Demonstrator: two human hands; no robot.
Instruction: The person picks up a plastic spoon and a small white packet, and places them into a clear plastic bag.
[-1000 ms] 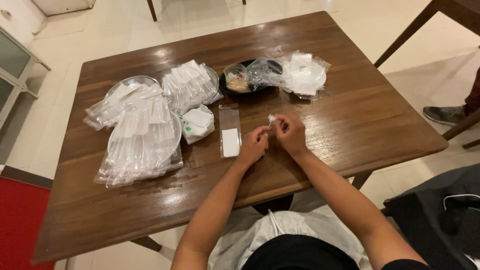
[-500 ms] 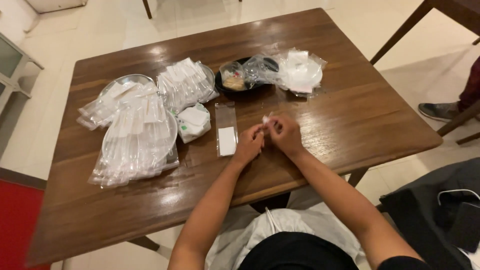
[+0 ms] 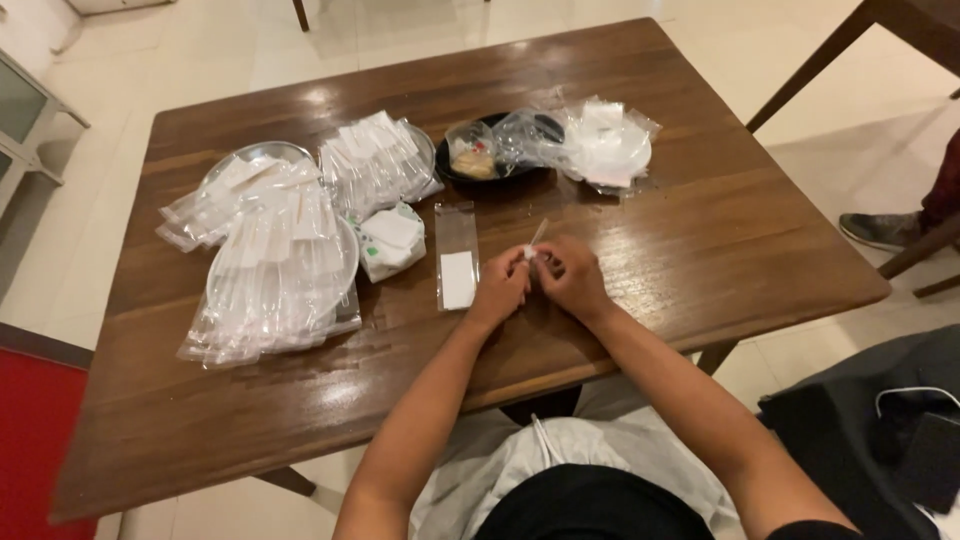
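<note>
Hands met at table centre: left hand [image 3: 500, 290] and right hand [image 3: 570, 278] pinched narrow on small white item with thin stick [image 3: 533, 243]. Flat pouch [image 3: 457, 256] laid just beside, unfilled. Filled pouches [image 3: 275, 275] heaped left; work judged well underway.

A big brown wooden table [image 3: 700, 240] stands on a pale shiny tile floor [image 3: 200, 40], with a red mat [image 3: 30, 440] at the lower left and a wooden chair leg [image 3: 800, 70] at the upper right.
</note>
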